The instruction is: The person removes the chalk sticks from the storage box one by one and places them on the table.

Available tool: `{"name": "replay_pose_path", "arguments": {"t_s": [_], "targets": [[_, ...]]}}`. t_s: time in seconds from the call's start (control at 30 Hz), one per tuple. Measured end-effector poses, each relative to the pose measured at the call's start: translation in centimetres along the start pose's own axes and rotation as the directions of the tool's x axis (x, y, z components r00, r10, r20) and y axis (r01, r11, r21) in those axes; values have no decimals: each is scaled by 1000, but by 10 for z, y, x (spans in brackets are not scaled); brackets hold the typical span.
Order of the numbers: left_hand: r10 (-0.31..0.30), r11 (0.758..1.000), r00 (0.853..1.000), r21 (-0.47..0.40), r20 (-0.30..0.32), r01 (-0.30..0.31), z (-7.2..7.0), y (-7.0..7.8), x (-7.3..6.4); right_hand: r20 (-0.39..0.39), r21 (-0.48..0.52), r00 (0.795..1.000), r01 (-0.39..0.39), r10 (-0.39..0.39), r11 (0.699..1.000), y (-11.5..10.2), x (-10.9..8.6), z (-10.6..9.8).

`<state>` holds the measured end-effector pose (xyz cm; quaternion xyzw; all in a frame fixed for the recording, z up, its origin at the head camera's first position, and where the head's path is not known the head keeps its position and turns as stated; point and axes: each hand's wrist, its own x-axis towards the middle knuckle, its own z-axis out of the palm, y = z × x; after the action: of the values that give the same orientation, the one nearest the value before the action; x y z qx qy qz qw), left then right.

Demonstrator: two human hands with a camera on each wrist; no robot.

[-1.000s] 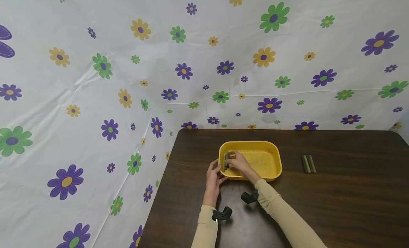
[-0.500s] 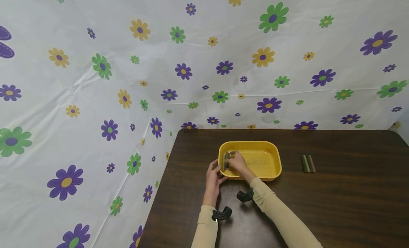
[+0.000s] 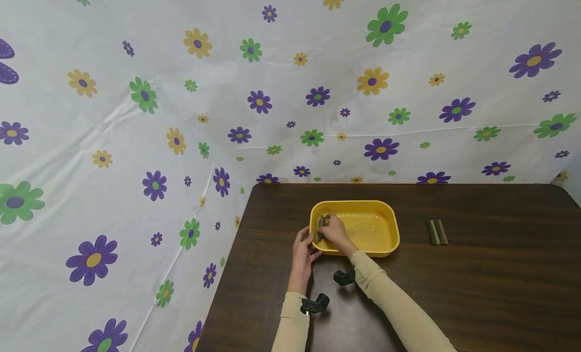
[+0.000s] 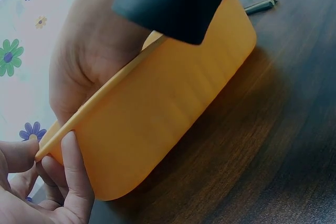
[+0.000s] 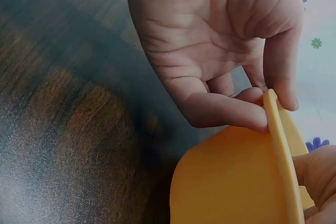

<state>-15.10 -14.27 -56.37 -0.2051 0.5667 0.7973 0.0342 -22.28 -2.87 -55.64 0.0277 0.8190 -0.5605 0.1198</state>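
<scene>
In the head view my left hand [image 3: 303, 247] holds the left end of a yellow plastic tub [image 3: 391, 243]. The left wrist view has that left hand [image 4: 50, 184] pinching the rim between thumb and fingers. Reaching over the front wall, my right hand [image 3: 337, 231] is inside the tub, its fingertips pinching a dark stick [image 3: 323, 221] at the left end. Beside it stands a greenish stick [image 3: 317, 231] along the end wall. The fingertips partly cover these sticks, and the tub wall hides them from both wrist views.
On the brown table [image 3: 499, 271], right of the tub, a small group of green and brownish sticks [image 3: 437, 232] lies side by side. A flower-patterned sheet [image 3: 281, 64] hangs behind and to the left. Each wrist carries a black camera mount [image 3: 315, 304].
My right forearm has shifted slightly left, and the right hand has turned a little over the sticks. The left hand stays on the tub's end.
</scene>
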Motion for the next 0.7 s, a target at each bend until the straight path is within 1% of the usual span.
{"name": "replay_pose_path", "arguments": {"t_s": [0.13, 0.37, 0.5, 0.57, 0.7], "targets": [[2, 1000, 1000, -2, 3, -2, 0, 0, 0, -13, -60, 999, 44, -44, 997, 0, 1, 2], [-2, 1000, 1000, -8, -6, 2, 0, -1, 0, -20, -96, 996, 81, -83, 992, 1, 3, 4], [4, 1000, 1000, -6, -9, -4, 0, -3, 2, -15, -95, 997, 80, -82, 992, 5, 7, 4], [5, 1000, 1000, -8, -8, -5, 0, -4, 2, -10, -79, 998, 60, -61, 995, 6, 8, 5], [2, 1000, 1000, -12, -4, -2, -1, -3, 1, -1, -61, 999, 44, -44, 997, 7, 9, 5]]}}
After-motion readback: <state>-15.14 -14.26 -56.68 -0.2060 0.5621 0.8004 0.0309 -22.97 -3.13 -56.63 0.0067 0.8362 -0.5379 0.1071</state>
